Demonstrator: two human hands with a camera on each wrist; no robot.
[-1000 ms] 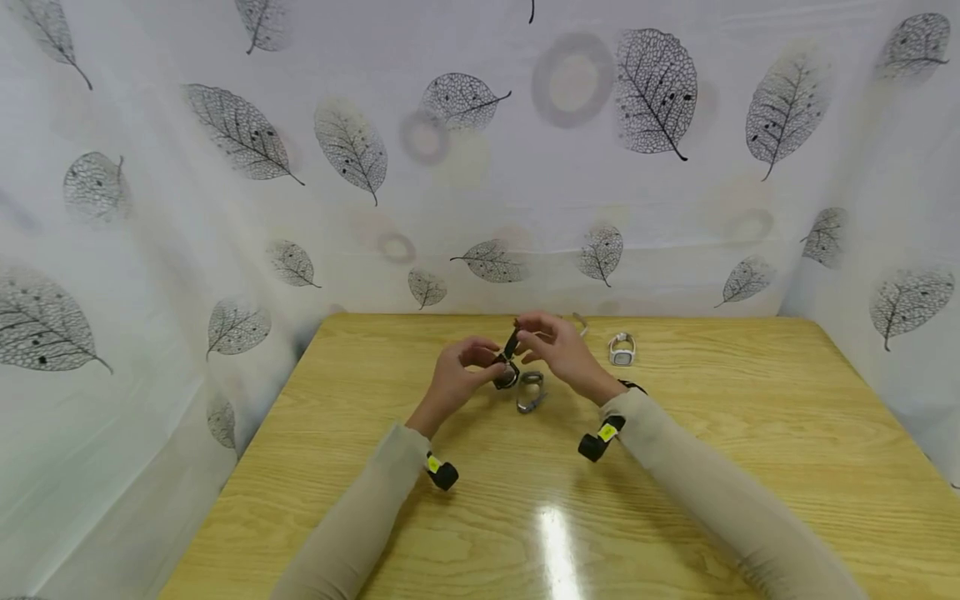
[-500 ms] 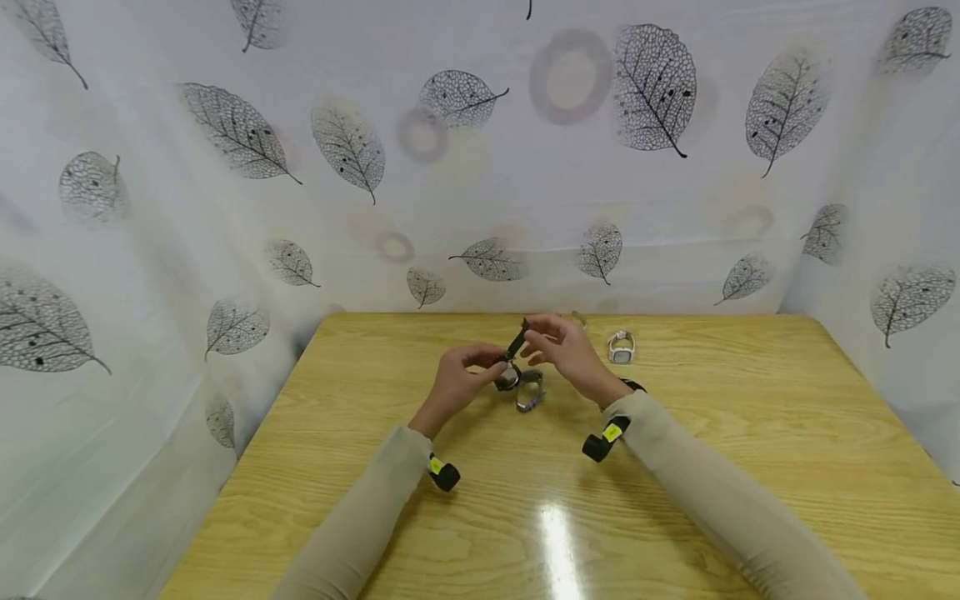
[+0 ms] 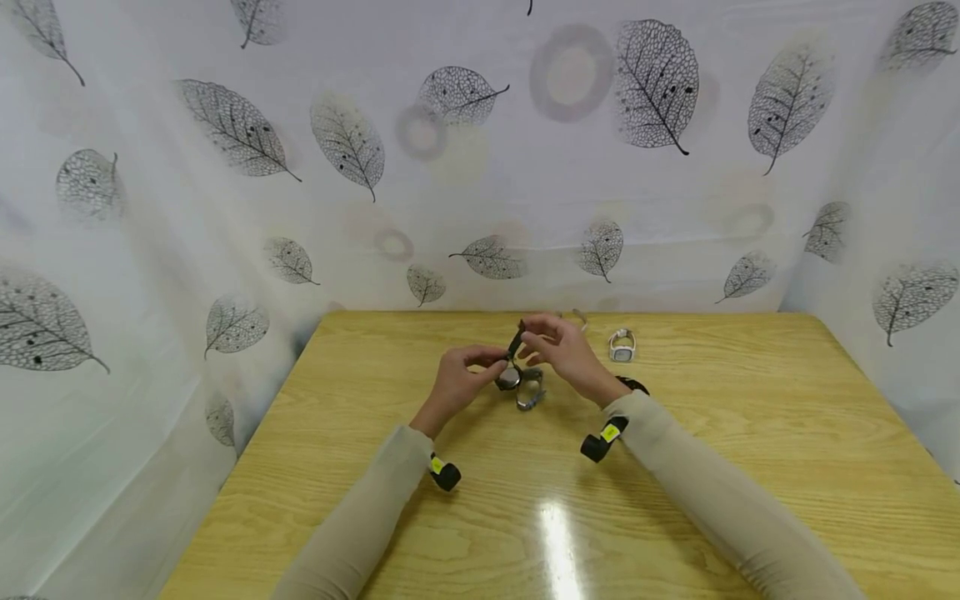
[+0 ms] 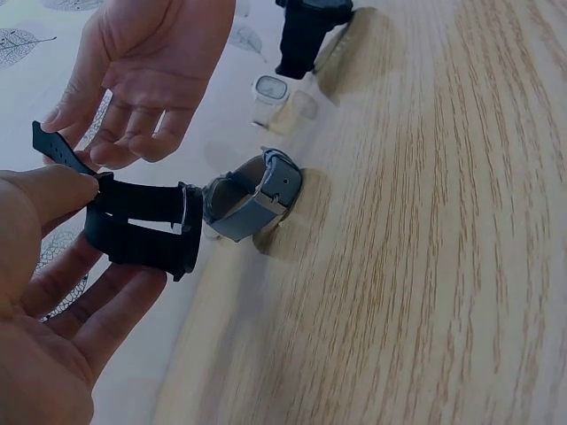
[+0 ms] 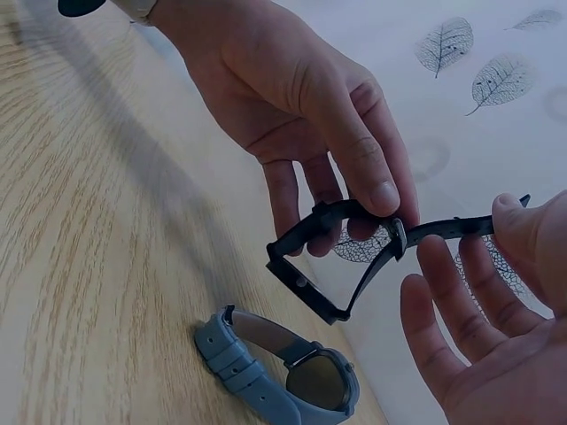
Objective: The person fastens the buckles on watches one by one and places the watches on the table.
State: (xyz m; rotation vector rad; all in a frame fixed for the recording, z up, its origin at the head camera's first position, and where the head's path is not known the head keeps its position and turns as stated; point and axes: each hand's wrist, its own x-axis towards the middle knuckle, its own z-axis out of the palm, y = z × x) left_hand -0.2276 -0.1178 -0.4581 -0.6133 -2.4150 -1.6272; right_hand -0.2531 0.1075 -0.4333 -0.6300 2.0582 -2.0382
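A black wristwatch (image 3: 509,377) is held between both hands above the table, its strap buckled into a loop in the wrist views. My left hand (image 3: 467,377) pinches the strap near the buckle (image 5: 397,237) between thumb and fingers. With thumb and fingertips, my right hand (image 3: 557,346) grips the free end of the strap (image 5: 456,227), which sticks out past the buckle. Just beside the held watch, a grey-blue wristwatch (image 3: 531,392) lies on its side on the table, strap closed in a loop.
Farther back on the wooden table (image 3: 712,417) lies a white watch (image 3: 622,346). A second black watch (image 4: 314,31) is partly hidden by my right wrist in the head view. A pale curved strap (image 3: 580,317) shows behind my right hand. A leaf-patterned curtain (image 3: 525,183) surrounds the table.
Both hands have shifted slightly right with the black watch. Its face has turned and looks brighter now. The other watches have stayed in place.
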